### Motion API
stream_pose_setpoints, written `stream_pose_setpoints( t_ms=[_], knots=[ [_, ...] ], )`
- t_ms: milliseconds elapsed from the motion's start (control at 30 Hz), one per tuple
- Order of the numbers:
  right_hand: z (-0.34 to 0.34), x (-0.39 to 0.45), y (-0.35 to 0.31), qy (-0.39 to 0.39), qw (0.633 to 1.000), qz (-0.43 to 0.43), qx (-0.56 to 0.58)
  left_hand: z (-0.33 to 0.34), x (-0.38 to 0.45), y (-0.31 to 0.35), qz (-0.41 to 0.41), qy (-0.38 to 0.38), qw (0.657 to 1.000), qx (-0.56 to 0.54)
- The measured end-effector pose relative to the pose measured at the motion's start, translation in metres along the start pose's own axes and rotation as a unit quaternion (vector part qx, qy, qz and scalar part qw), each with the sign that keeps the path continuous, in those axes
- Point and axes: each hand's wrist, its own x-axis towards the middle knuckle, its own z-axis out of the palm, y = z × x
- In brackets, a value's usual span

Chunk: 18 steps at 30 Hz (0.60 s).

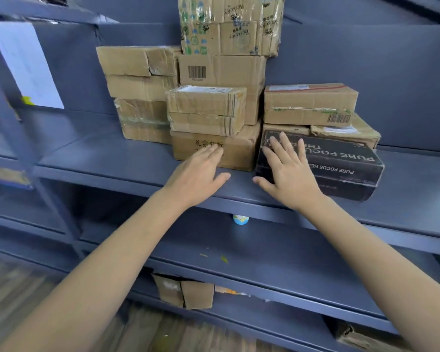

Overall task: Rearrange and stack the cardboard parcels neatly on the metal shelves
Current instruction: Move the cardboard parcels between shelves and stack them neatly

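Several cardboard parcels stand stacked on a blue metal shelf [117,158]. My left hand [198,174] lies flat with fingers apart against the front of the bottom brown parcel [239,153], which bears printed characters. My right hand [290,171] rests open on the left end of a black box [341,163] printed "PURE FOCUS". A small taped parcel [206,110] sits on the brown one. A barcode box [221,69] and a printed carton [229,24] rise behind. Two brown parcels [137,90] are stacked at the left, and a flat box [310,105] lies at the right.
A paper sheet [28,64] hangs on the left upright. The lower shelf [277,252] carries a small blue-white object [240,219] and scraps. A torn box [183,292] sits on the shelf below, another [361,339] at the bottom right.
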Motion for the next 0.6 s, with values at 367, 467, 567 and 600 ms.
stream_pose_setpoints(
  t_ms=[367,467,567,600],
  knots=[
    [0.001,0.092,-0.198,0.008,0.982,-0.175,0.074,-0.055,-0.121,-0.18,-0.22,-0.001,0.975,0.038],
    [0.012,0.114,-0.265,-0.01,0.972,-0.216,0.097,-0.077,-0.165,-0.227,-0.288,-0.008,0.956,0.054],
    [0.02,0.129,-0.332,-0.026,0.96,-0.254,0.118,-0.093,-0.209,-0.27,-0.344,-0.026,0.935,0.078],
    [0.022,0.134,-0.353,-0.029,0.955,-0.266,0.129,-0.098,-0.224,-0.283,-0.364,-0.033,0.927,0.082]
  ],
)
